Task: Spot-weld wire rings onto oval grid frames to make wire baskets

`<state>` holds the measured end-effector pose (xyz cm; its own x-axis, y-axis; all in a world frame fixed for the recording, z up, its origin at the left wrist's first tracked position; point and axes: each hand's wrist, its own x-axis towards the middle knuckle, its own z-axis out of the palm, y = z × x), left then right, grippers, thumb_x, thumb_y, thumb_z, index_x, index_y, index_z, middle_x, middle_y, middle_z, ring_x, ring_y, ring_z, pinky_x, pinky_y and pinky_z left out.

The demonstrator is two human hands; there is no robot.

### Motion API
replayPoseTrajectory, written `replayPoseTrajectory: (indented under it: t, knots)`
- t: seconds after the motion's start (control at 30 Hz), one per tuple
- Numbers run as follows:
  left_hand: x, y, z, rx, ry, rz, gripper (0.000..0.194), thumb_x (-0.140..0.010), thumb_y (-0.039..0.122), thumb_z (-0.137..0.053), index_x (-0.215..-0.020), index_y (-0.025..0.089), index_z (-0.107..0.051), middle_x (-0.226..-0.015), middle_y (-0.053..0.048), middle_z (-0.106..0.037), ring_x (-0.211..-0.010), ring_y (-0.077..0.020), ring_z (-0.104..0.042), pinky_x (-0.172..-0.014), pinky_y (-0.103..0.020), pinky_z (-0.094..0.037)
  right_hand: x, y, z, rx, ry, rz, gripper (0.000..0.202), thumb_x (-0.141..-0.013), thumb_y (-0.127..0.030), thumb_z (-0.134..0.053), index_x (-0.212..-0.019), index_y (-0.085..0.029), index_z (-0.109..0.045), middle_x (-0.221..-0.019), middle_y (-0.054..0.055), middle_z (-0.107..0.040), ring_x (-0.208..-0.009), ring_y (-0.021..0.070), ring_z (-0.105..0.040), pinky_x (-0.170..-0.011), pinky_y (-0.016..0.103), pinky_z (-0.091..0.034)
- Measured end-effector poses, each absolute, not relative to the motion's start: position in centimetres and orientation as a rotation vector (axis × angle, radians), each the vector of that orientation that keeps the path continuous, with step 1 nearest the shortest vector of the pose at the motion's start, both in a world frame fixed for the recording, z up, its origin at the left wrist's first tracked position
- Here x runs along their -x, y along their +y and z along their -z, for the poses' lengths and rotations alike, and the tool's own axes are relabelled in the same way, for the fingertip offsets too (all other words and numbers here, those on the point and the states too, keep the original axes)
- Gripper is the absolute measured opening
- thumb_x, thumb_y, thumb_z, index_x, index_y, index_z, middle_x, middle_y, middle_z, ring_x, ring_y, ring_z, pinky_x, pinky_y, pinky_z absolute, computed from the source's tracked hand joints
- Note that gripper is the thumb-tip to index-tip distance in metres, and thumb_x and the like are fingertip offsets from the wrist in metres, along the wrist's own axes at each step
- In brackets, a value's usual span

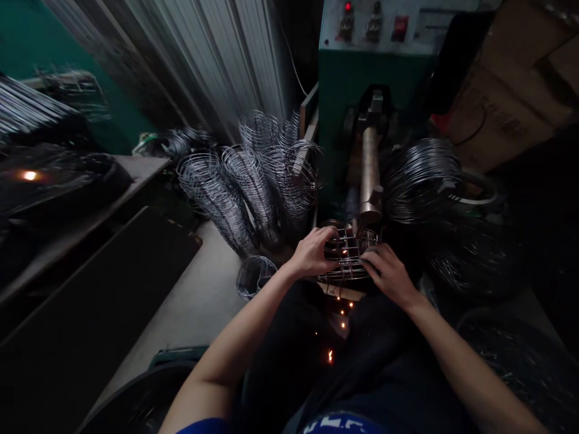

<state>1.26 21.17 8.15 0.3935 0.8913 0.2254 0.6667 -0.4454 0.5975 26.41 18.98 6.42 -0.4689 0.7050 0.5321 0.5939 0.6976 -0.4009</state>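
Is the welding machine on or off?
On: the welding machine's panel has a glowing red indicator lamp, and sparks show below the wire mesh.

Wire grid [347, 261] before machine [337, 120], rolls [254, 187] left

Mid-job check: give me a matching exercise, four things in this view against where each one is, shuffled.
Things:
1. wire grid
2. glowing red light
3. stacks of wire rings
4. cardboard

Places:
A. left of the green machine
B. upper right of the picture
C. between the left hand and right hand
D. on the control panel

Pairs: 1-C, 2-D, 3-A, 4-B
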Motion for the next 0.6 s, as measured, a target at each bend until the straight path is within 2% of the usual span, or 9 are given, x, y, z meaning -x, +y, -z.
replayPoseTrajectory:
  t: [0.17,0.37,0.6]
  knots:
    - [-1.2,22.4,-8.2,-2.236,1.454,-0.719,0.060,-0.068,0.030,-0.078,-0.123,0.023,-0.054,-0.132,-0.006,-0.063,-0.113,-0.0291,-0.058,-0.094,-0.045,-0.051,-25.9,20.5,-6.5,1.012,-2.147,-0.109,0.012,-0.101,-0.026,-0.055,-0.096,-0.023,-0.065,-0.094,0.007,-0.063,-0.091,0.0224,-0.063,-0.085,0.037,-0.056]
    - [-1.2,22.8,-7.9,-2.225,1.401,-0.773,0.047,-0.068,0.029,-0.079,-0.107,0.023,-0.056,-0.129,-0.004,-0.064,-0.105,-0.0257,-0.060,-0.092,-0.042,-0.051,-25.5,20.9,-6.8,1.035,-2.125,-0.159,0.013,-0.101,-0.027,-0.057,-0.092,-0.023,-0.066,-0.091,0.007,-0.066,-0.092,0.0236,-0.063,-0.087,0.040,-0.056]
    - [-1.3,23.9,-8.1,-2.207,1.393,-0.767,0.058,-0.065,0.030,-0.081,-0.116,0.024,-0.055,-0.119,-0.005,-0.066,-0.108,-0.0272,-0.061,-0.093,-0.043,-0.052,-25.7,21.4,-6.2,1.088,-2.090,-0.152,0.014,-0.100,-0.030,-0.058,-0.092,-0.023,-0.067,-0.094,0.008,-0.067,-0.094,0.0256,-0.063,-0.088,0.042,-0.056]
